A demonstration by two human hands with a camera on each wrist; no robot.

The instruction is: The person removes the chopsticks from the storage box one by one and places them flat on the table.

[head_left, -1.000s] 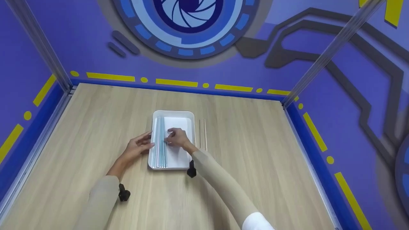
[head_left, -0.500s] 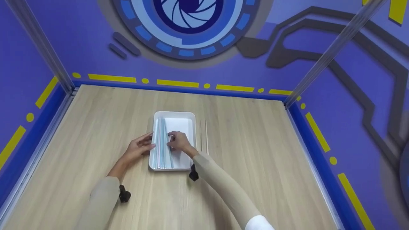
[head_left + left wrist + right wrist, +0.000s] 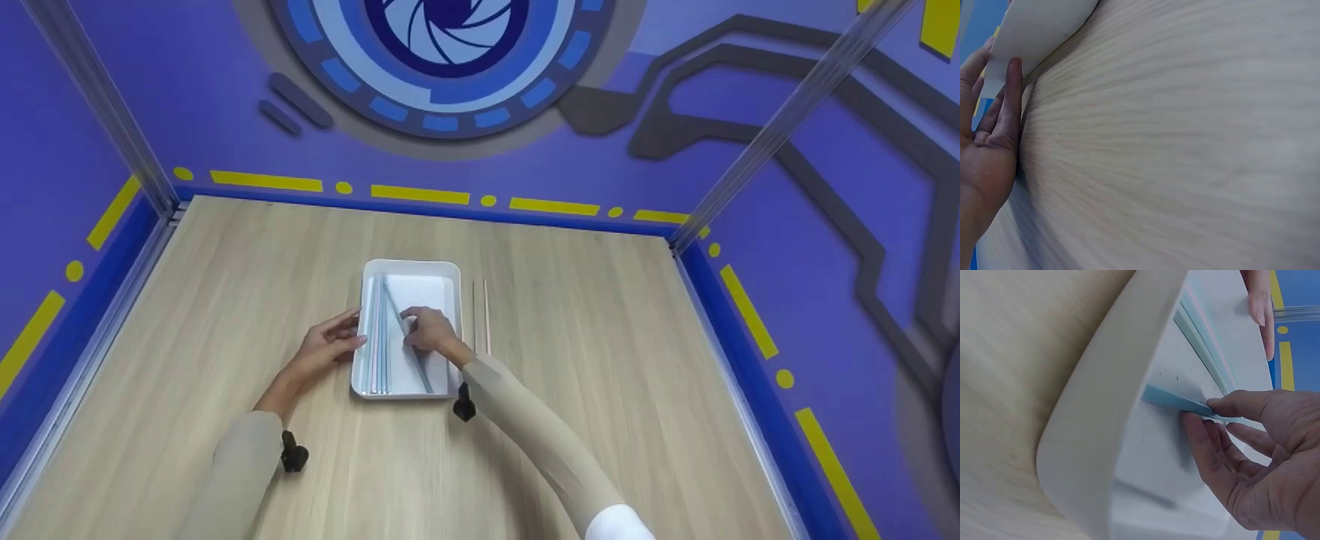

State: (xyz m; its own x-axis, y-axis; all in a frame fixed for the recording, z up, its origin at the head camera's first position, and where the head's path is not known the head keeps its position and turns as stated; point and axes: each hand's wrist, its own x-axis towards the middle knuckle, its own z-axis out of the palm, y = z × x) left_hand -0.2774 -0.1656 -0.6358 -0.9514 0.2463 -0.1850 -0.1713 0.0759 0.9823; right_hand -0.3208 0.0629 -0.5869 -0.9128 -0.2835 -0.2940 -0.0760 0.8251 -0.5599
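One blue stick [image 3: 421, 367] in a white tray [image 3: 431, 291], mid-frame, is pinched by the right hand [image 3: 430, 330]; left of centre, the left hand [image 3: 321, 349] touches the tray's side, fingers apart.

1. The tray [image 3: 424, 289] is set on the table [image 3: 600, 360], and a wall [image 3: 315, 157] is seen behind both.
2. A row of sticks [image 3: 377, 345] is laid lengthwise in the tray's left part.
3. Right of the row, a single stick [image 3: 421, 367] is held aslant by the right hand [image 3: 427, 330], its far end nearest the row.
4. The left hand [image 3: 326, 345] is placed at the tray's left side.
5. Two rods [image 3: 487, 315] are laid just right of the tray.
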